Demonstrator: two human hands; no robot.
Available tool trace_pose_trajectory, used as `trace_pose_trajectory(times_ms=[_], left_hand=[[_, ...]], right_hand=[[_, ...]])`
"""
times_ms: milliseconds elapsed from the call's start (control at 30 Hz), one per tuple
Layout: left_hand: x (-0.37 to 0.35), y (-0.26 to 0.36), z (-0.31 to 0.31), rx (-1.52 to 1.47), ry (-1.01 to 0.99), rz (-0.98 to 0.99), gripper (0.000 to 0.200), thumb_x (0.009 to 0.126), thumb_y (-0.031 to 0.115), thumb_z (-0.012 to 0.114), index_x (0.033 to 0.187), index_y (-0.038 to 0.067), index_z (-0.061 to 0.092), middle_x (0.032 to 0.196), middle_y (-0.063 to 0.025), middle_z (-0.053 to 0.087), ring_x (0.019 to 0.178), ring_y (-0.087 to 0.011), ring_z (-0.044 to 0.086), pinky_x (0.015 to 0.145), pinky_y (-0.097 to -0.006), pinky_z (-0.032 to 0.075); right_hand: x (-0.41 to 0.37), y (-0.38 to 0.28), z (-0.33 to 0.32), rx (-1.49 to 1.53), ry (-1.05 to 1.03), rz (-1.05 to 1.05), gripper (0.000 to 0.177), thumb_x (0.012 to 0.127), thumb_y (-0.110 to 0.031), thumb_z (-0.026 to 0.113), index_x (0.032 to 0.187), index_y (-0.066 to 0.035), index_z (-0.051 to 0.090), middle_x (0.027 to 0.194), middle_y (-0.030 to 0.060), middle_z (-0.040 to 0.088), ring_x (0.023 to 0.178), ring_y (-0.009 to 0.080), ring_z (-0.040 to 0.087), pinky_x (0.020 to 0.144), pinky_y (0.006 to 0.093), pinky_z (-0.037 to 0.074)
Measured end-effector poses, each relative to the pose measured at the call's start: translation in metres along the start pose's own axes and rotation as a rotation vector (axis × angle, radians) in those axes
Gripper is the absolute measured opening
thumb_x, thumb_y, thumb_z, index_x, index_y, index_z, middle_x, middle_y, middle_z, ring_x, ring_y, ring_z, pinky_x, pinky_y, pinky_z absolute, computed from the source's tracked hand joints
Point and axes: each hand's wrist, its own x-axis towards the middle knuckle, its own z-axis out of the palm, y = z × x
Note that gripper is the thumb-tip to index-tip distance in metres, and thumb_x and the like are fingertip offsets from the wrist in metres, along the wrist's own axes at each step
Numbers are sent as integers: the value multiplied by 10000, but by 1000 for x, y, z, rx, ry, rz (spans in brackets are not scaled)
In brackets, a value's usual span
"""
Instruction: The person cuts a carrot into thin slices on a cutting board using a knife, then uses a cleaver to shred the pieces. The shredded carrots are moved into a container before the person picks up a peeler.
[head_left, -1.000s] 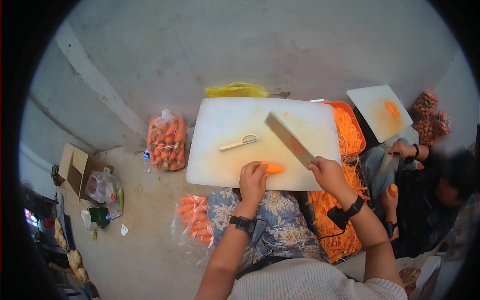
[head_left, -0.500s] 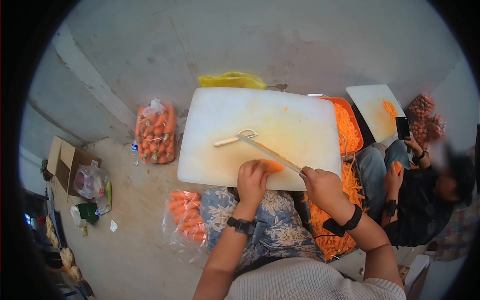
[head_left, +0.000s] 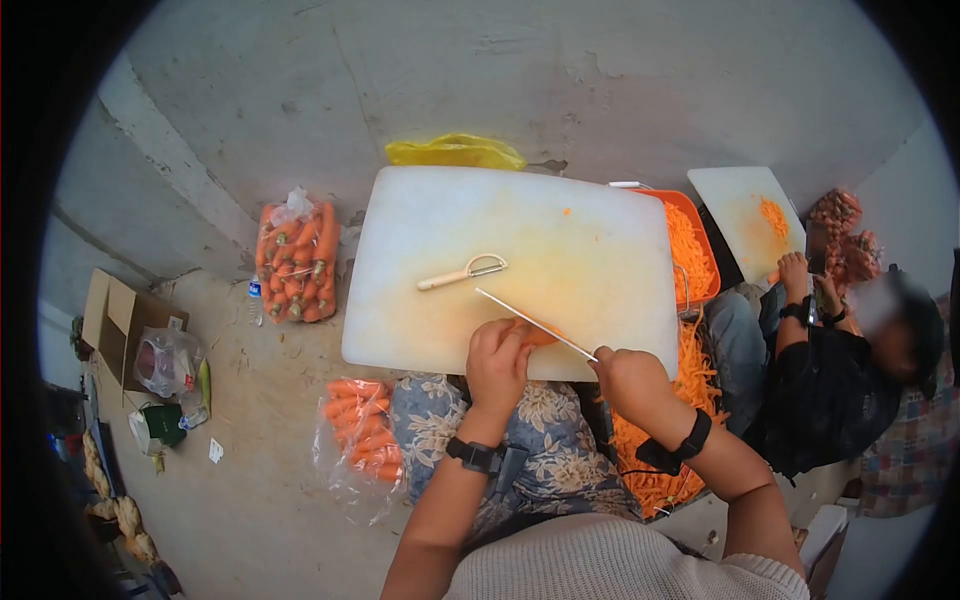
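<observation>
1. Carrot (head_left: 543, 336) pinned on white cutting board (head_left: 420, 220), pinched under bent fingers of left hand (head_left: 497, 362).
2. Knife (head_left: 524, 315) gripped by closed right-hand fingers (head_left: 635, 383); blade held over carrot, edge contact not discernible.
3. Best done with left fingertips tucked back, blade kept level.
4. Peeler (head_left: 450, 279) laid beyond left fingers.
5. Carrot shreds (head_left: 688, 240) heaped in orange basket (head_left: 713, 285), past right fingers; grey wall (head_left: 480, 80) beyond board.

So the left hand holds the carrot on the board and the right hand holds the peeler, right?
No, the head view shows the right hand holding a knife; the peeler lies on the board. The left hand does hold the carrot.
</observation>
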Motion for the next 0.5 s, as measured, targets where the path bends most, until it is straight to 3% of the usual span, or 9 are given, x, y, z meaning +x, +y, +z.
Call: trace_pose_trajectory(times_ms=[200,500], left_hand=[[0,1,-1,12,-25,4,307,702,64,730,1004,58,677,1049,-112,599,1007,-323,559,864,-410,472],[2,0,-2,23,-67,-5,307,706,38,714,1011,57,681,1049,-114,608,987,-329,570,854,-419,471]], right_hand=[[-6,-6,2,22,-41,-2,38,792,-57,552,784,-20,552,623,163,603,561,341,616,519,435,497],[0,15,12,43,-55,-51,47,741,-57,575,753,-19,549,611,166,597,546,335,608,514,434,492]])
